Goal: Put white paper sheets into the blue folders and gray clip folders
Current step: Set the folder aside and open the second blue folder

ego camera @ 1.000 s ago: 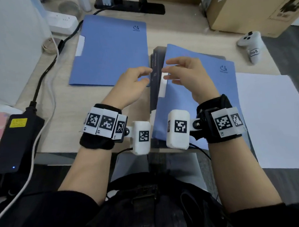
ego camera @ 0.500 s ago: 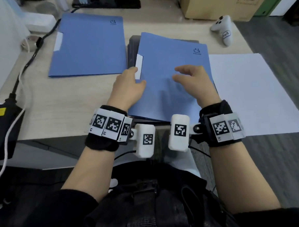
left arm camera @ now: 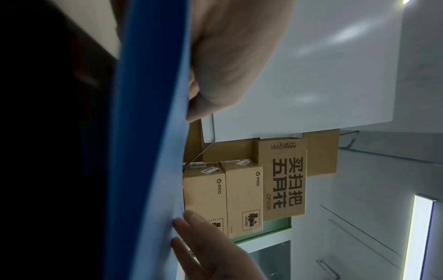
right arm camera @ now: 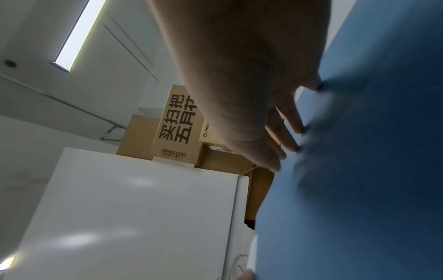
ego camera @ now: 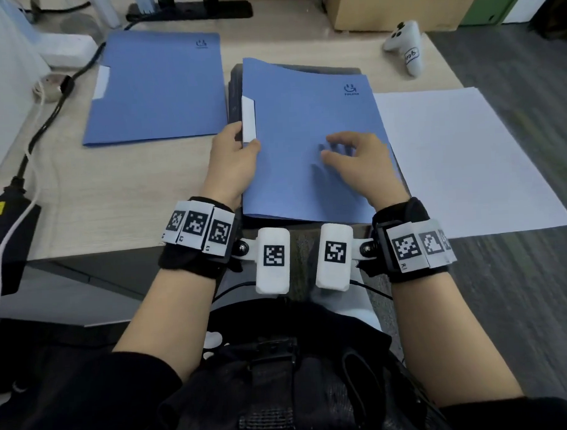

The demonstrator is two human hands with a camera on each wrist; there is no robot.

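Note:
A blue folder [ego camera: 308, 142] lies shut on a stack of dark gray clip folders [ego camera: 234, 96] in front of me. My left hand [ego camera: 240, 142] pinches its left edge just below the white tab, thumb on top. The left wrist view shows that thumb [left arm camera: 215, 75] against the folder's edge [left arm camera: 153, 132]. My right hand [ego camera: 337, 147] rests on the cover with straight, spread fingers [right arm camera: 294, 130] touching the blue surface [right arm camera: 359, 189]. White paper sheets [ego camera: 452, 162] lie to the right of the folder. A second blue folder [ego camera: 156, 87] lies shut at the back left.
A white controller [ego camera: 404, 47] and a cardboard box [ego camera: 380, 5] sit at the back right. A white power strip [ego camera: 63, 49], cables and a black adapter [ego camera: 3, 233] line the left side. Bare desk [ego camera: 127, 176] shows between the two blue folders.
My right hand left the tab, moved right across the cover and came down onto it. My left hand has stayed at the folder's left edge, sliding slightly toward me.

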